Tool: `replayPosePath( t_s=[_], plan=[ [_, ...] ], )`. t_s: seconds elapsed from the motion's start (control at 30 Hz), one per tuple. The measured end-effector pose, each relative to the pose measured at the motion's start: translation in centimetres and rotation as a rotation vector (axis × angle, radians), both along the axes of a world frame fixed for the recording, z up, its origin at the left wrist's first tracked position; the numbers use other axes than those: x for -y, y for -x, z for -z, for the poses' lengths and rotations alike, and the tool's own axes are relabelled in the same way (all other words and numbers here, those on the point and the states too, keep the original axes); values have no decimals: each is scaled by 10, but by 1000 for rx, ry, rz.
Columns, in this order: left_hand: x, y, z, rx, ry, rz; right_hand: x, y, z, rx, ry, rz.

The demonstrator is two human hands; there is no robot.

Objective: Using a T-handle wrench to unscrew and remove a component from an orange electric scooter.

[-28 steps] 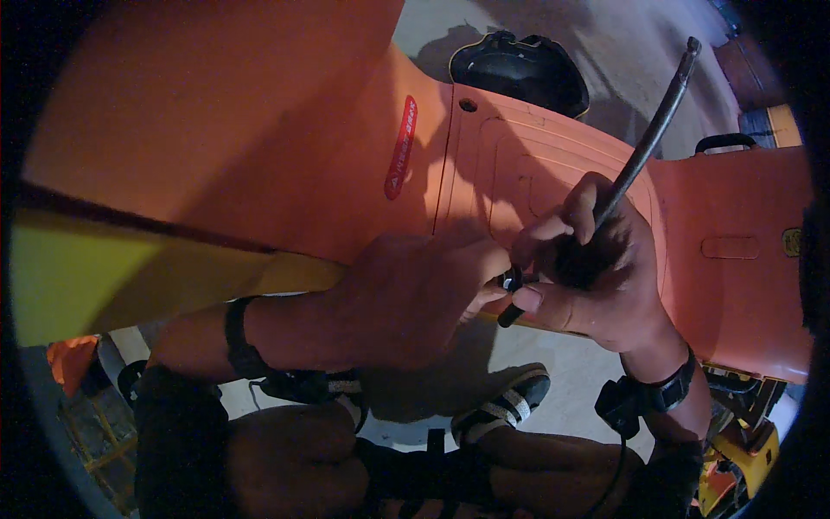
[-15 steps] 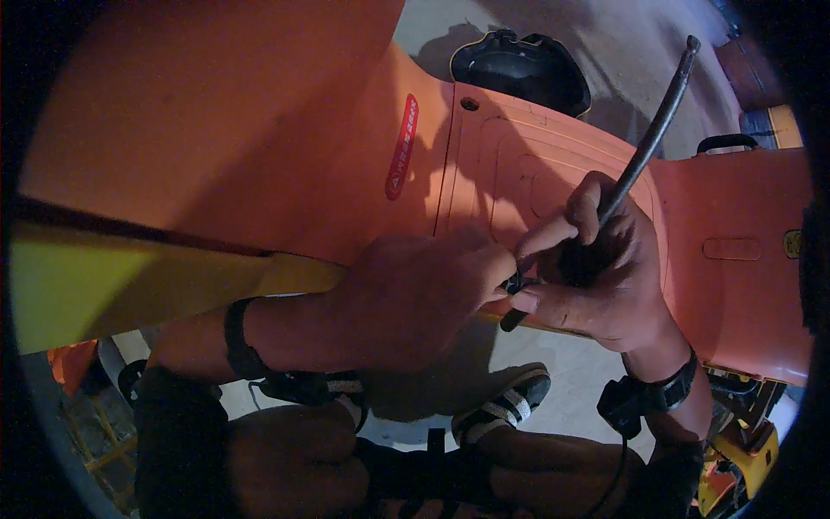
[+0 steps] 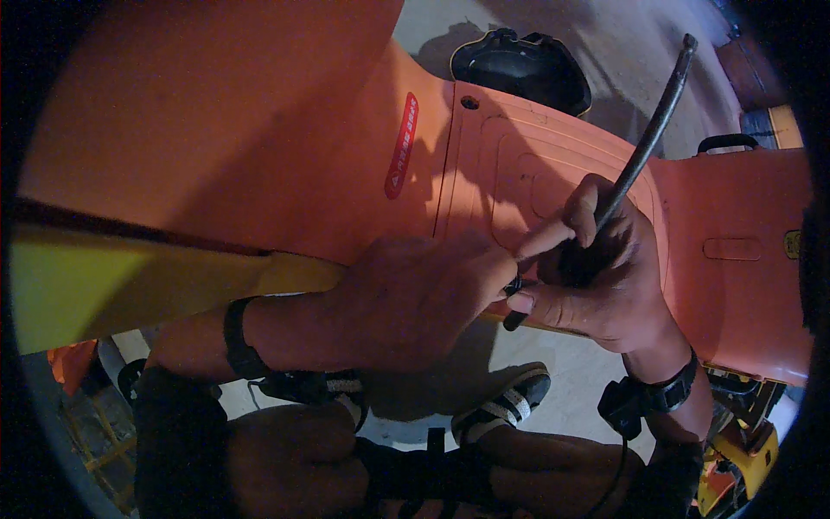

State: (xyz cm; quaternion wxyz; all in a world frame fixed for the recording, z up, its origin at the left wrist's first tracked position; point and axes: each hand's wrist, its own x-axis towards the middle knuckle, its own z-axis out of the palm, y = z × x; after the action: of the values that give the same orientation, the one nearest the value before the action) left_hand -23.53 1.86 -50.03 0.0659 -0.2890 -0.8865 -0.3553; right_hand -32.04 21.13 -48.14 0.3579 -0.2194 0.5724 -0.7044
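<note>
In my right hand (image 3: 609, 268), closed, a long, slightly curved dark metal bar (image 3: 653, 134) points up and to the right, its far end a little thickened. My left hand (image 3: 424, 298) is closed too, its fingertips meeting the right thumb and forefinger. Between the fingertips sits a small dark piece (image 3: 513, 285), mostly hidden, so I cannot make out its kind. A short dark rod end (image 3: 515, 321) sticks out below the right thumb; whether it belongs to the bar is hidden. Both hands are above the orange scooter's footboard (image 3: 527, 169).
The orange body panel (image 3: 216, 112) rises at the left, with a red label (image 3: 401, 145) and a yellow panel (image 3: 112, 285) below it. A black shell-shaped cover (image 3: 521, 71) lies on the floor beyond. My shoes (image 3: 506, 402) stand on the floor this side. Yellow parts (image 3: 752, 454) lie at lower right.
My hands stay in nearly the same place. The fingertips have shifted slightly around the small dark piece, and less of it shows. The bar's far end has moved slightly left.
</note>
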Motion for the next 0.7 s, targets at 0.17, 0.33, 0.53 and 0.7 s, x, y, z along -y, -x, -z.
replayPosePath(
  t_s=[0.17, 0.33, 0.53, 0.7],
  plan=[
    [-1, -1, -1, 53, 93, 30, -4, -1, -1, 26, -73, 8],
    [0, 0, -1, 60, 115, 60, -1, 0, -3, 72, -99, 23],
    [-1, 0, -2, 56, 51, 41, -2, 1, -5, 120, -97, -12],
    [-3, 1, -6, 74, 49, 32, -7, 2, 2, 15, -90, -77]
  ],
)
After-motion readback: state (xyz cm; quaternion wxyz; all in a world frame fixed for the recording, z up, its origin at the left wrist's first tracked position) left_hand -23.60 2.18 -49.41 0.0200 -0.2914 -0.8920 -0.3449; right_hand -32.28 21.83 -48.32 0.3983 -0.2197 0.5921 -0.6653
